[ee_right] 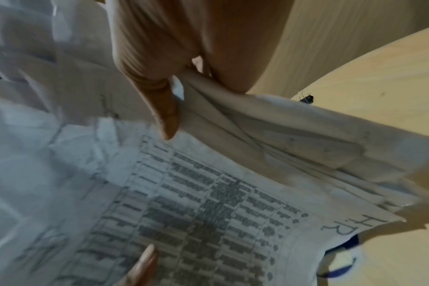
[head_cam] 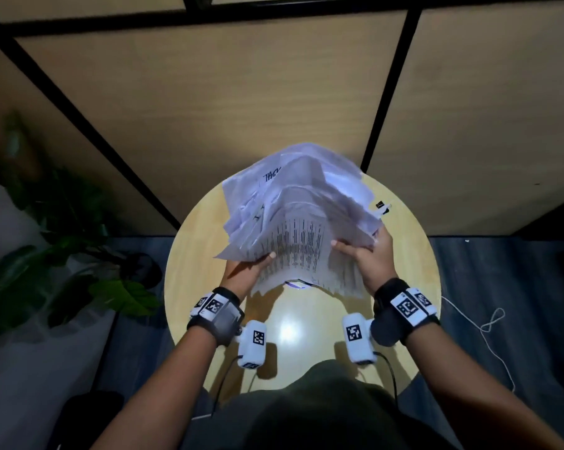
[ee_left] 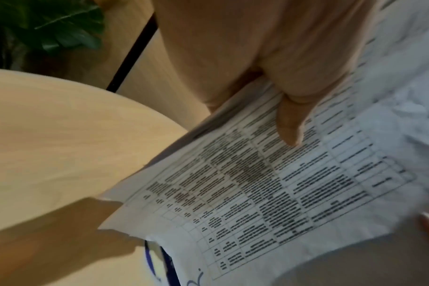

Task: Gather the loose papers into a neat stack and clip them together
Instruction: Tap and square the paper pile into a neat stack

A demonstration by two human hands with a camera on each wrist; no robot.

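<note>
head view: my left hand [head_cam: 245,271] and right hand [head_cam: 368,258] each grasp a side of the messy papers [head_cam: 300,216]; binder clip [head_cam: 382,207] on round table [head_cam: 190,254].

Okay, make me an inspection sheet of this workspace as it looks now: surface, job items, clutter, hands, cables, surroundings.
Surface: round wooden table, glare near the front edge.
Job's things: papers bunched unevenly, lifted at the near edge; binder clip lies on the table right of them, apart.
Clutter: blue-and-white item partly hidden under the papers.
Grippers: left hand and right hand each grip the papers' sides.
Cables: white cable on the floor at right.
Surroundings: plant at left, wood panels behind.
</note>
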